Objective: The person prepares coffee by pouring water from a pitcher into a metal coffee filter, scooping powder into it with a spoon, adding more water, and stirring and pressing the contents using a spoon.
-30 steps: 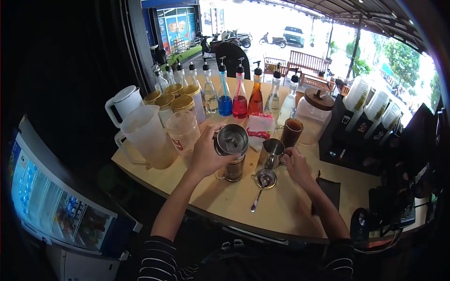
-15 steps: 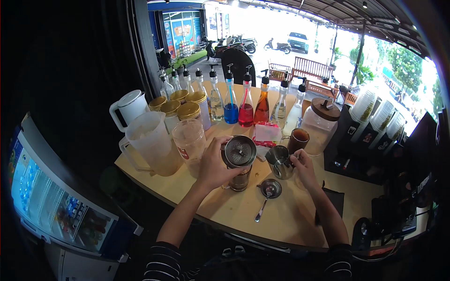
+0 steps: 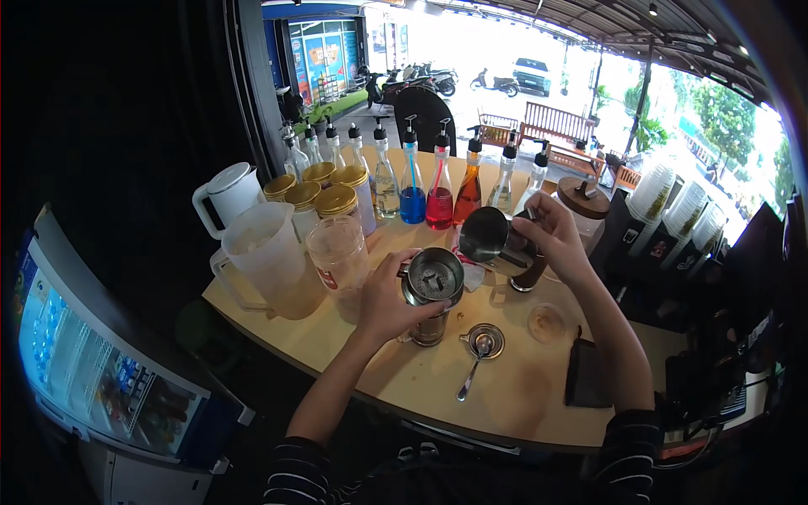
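My left hand [image 3: 389, 305] is closed around a metal drip coffee filter [image 3: 435, 274], whose perforated press shows inside. The filter sits over a glass [image 3: 429, 330], mostly hidden beneath it. Raised above the table, a steel pitcher [image 3: 486, 236] is tilted with its mouth toward the filter. My right hand [image 3: 551, 234] grips the pitcher by its handle side. Whether any liquid is leaving the pitcher, I cannot tell. Below the hands, a small metal saucer-like piece [image 3: 497, 335] lies on the table with a spoon [image 3: 470, 379] resting in it.
Pump bottles [image 3: 412, 202] of colored and clear liquids line the back. Gold-lidded jars [image 3: 337, 200], a plastic jug [image 3: 265, 261] and a clear jar [image 3: 338, 261] stand left. A brown mug [image 3: 528, 276] is partly behind the pitcher. Cup stacks [image 3: 652, 189] stand right, a black pouch [image 3: 589, 379] nearer.
My right hand has lifted the pitcher off the table and tilted it toward the filter. A round mark or clear disc shows on the table at right. My left hand has barely moved.
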Tool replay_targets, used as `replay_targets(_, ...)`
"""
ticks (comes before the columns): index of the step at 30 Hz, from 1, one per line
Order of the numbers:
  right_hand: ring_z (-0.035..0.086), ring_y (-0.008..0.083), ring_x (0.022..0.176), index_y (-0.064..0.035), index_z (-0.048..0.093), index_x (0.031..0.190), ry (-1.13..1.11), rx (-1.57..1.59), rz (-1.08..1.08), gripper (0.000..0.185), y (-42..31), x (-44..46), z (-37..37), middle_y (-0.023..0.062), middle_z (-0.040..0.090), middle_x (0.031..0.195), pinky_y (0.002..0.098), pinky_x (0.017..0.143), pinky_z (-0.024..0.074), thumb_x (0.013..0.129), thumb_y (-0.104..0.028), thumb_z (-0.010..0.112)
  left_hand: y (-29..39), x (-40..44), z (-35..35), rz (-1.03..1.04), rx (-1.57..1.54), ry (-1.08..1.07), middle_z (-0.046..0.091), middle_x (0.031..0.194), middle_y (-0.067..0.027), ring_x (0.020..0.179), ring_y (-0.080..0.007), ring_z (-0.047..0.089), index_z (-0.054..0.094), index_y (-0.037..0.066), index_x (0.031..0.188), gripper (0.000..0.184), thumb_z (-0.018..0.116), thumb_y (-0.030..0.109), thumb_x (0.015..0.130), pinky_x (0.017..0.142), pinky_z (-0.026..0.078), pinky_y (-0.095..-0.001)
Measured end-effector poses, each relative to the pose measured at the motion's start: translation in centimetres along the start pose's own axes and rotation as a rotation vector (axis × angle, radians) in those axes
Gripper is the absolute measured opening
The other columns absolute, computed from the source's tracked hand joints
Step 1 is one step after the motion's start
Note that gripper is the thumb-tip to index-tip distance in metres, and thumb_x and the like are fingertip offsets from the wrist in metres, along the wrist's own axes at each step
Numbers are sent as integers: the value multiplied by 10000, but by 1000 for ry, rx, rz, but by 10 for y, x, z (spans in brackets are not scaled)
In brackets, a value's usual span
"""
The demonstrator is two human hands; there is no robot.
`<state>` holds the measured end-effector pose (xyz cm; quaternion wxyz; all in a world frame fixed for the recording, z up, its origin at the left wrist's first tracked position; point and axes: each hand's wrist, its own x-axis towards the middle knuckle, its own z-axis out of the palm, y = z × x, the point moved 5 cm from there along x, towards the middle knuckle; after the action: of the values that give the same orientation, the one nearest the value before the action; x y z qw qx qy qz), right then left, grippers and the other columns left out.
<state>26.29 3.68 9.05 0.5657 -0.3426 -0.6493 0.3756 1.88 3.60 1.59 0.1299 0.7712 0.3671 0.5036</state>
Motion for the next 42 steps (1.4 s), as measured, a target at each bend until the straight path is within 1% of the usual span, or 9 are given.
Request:
replay_targets(2,436,-11,652,-24,466,850,-22,-137,-9,171,-1,9,3,-36,498,757,172,568,385,868,-18,636,-1,0,1,-11,0,-7,636,1043,-103,984,-243,632,540,62,1160,775,892,360,536,854,492,-363)
replay_targets(4,429,-13,650,-22,468,851,-31,-163,-9,173,-7,13,10,-36,501,757,172,566,387,860,-17,641,-5,0,3,-74,-20,-40,623,1092,-110,1026,-225,612,543,31,1181,816,907,358,528,897,480,-351)
replay_targets(7,434,-14,652,-16,470,854,-49,-211,-6,174,-13,18,20,-32,511,758,172,564,393,851,-13,645,-6,0,3,-123,-36,-56,625,1085,-110,1021,-219,613,552,24,1174,816,908,359,522,893,481,-345)
replay_targets(14,519,-6,697,-9,470,847,-109,-266,-12,175,-23,26,39,-12,528,731,180,562,404,854,-30,644,-8,1,5,-117,-37,-58,628,1072,-112,1004,-215,620,558,15,1173,813,906,358,523,880,486,-339)
replay_targets(17,515,-2,679,-13,467,834,-117,-464,5,192,-27,29,40,-22,510,686,185,552,396,846,-50,655,-9,1,4,-110,-38,-49,628,1069,-110,999,-214,620,558,12,1175,816,906,356,523,877,485,-336)
replay_targets(21,501,-1,656,-17,458,819,-137,-414,39,206,-22,33,45,-32,492,650,187,545,390,839,-62,658,-11,2,4,-124,-39,-65,626,1067,-108,1002,-212,615,558,11,1176,814,905,356,526,880,483,-334)
replay_targets(23,483,-2,637,-22,448,811,-151,-566,-15,208,-26,35,48,-33,491,645,186,541,388,841,-56,651,-12,2,4,-118,-43,-62,626,1067,-108,1004,-212,614,558,12,1178,814,905,356,527,880,482,-334)
replay_targets(30,458,1,617,-14,473,823,-151,-442,52,188,-26,37,56,-25,492,630,206,533,385,826,-62,654,-13,3,5,-131,-46,-87,625,1077,-109,1015,-210,611,563,8,1174,810,904,356,526,882,480,-339)
replay_targets(42,427,25,587,-9,484,817,-141,-499,-26,193,-23,42,58,-21,483,633,231,524,362,806,-88,661,-16,3,6,-141,-44,-102,632,1070,-102,995,-198,619,566,5,1176,800,908,321,526,885,489,-328)
